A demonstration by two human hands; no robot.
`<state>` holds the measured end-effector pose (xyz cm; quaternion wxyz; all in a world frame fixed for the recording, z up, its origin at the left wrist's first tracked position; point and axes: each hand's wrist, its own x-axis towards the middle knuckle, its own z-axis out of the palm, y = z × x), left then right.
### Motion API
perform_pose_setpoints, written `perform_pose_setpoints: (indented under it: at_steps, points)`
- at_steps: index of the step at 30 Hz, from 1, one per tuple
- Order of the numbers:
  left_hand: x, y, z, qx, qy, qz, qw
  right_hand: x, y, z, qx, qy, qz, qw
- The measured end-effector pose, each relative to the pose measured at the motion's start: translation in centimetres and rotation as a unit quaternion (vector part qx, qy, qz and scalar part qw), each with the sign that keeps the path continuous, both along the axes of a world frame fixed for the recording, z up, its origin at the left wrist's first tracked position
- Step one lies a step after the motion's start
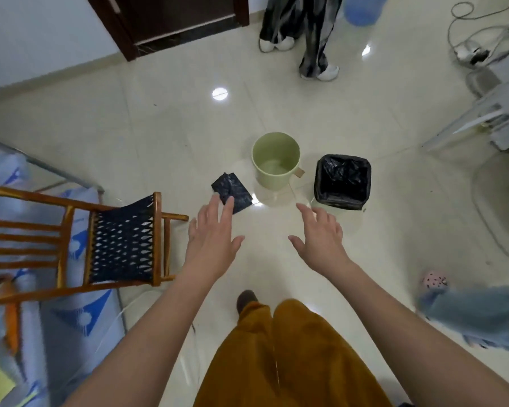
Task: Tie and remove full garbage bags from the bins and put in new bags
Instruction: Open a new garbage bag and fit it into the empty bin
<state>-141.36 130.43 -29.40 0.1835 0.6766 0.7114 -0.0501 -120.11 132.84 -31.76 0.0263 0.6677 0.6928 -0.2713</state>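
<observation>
A round pale green bin (276,163) stands on the tiled floor with no bag inside it. To its right is a square bin lined with a black garbage bag (342,181). A folded black bag (231,192) lies flat on the floor left of the green bin. My left hand (213,236) reaches forward with fingers spread, its fingertips just short of the folded bag. My right hand (321,236) is stretched out too, fingers apart, in front of the gap between the two bins. Both hands hold nothing.
A wooden chair (80,239) with a dark woven seat stands at the left over blue-patterned sacks. Another person's legs (312,39) stand beyond the bins near a dark door (171,19). Cables and a white frame (488,113) lie at the right.
</observation>
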Motion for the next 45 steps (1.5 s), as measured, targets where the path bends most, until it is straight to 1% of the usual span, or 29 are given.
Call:
perform_pose_setpoints:
  at_steps: [4,7,9,12,16,22,25,28,30,33,35,37,41,44,45]
  points:
    - [-3.5,7.7,-3.1,0.002,-0.002,0.009,1.000,-4.4,7.8,-3.1,0.001,0.002,0.006,1.000]
    - [-5.9,13.5,-7.9,0.003,-0.017,0.004,1.000,-7.6,13.8,-8.3,-0.011,0.017,-0.002,1.000]
    - [-7.6,16.7,-12.6,-0.011,-0.020,0.015,1.000,-9.5,17.4,-13.0,-0.026,0.029,-0.009,0.999]
    - [-9.9,20.6,-20.6,-0.040,-0.032,0.059,0.997,-12.1,21.8,-21.2,-0.051,0.043,-0.019,0.998]
    - [-12.6,24.4,-32.1,-0.068,-0.026,0.082,0.994,-15.3,26.1,-32.9,-0.078,0.039,0.003,0.996]
    - [-15.5,28.2,-49.5,-0.082,0.004,0.080,0.993,-19.4,29.6,-50.9,-0.092,0.049,0.021,0.994]
    - [-16.5,29.0,-58.3,-0.080,0.013,0.072,0.994,-20.6,29.9,-59.9,-0.093,0.042,0.045,0.994]
    - [-17.5,28.8,-65.0,-0.081,0.019,0.061,0.995,-21.3,29.4,-67.1,-0.114,0.025,0.074,0.990]
    - [-18.2,28.3,-68.1,-0.084,0.024,0.045,0.995,-21.5,28.8,-70.7,-0.135,0.004,0.086,0.987]
    - [-19.2,27.6,-70.4,-0.098,0.022,0.033,0.994,-21.6,28.1,-73.8,-0.167,-0.023,0.079,0.983]
    - [-19.7,27.4,-70.7,-0.108,0.018,0.035,0.993,-21.9,28.0,-74.3,-0.158,-0.034,0.089,0.983]
    - [-20.0,27.3,-69.8,-0.121,0.018,0.034,0.992,-22.4,28.4,-73.6,-0.156,-0.021,0.081,0.984]
    - [-19.9,28.3,-65.4,-0.138,0.002,0.032,0.990,-22.2,29.4,-68.6,-0.161,0.040,0.042,0.985]
    - [-19.2,29.1,-61.5,-0.131,-0.017,0.035,0.991,-22.0,29.5,-63.5,-0.136,0.083,0.055,0.986]
    - [-18.8,30.5,-58.1,-0.129,-0.022,0.028,0.991,-21.4,30.3,-59.7,-0.123,0.099,0.051,0.986]
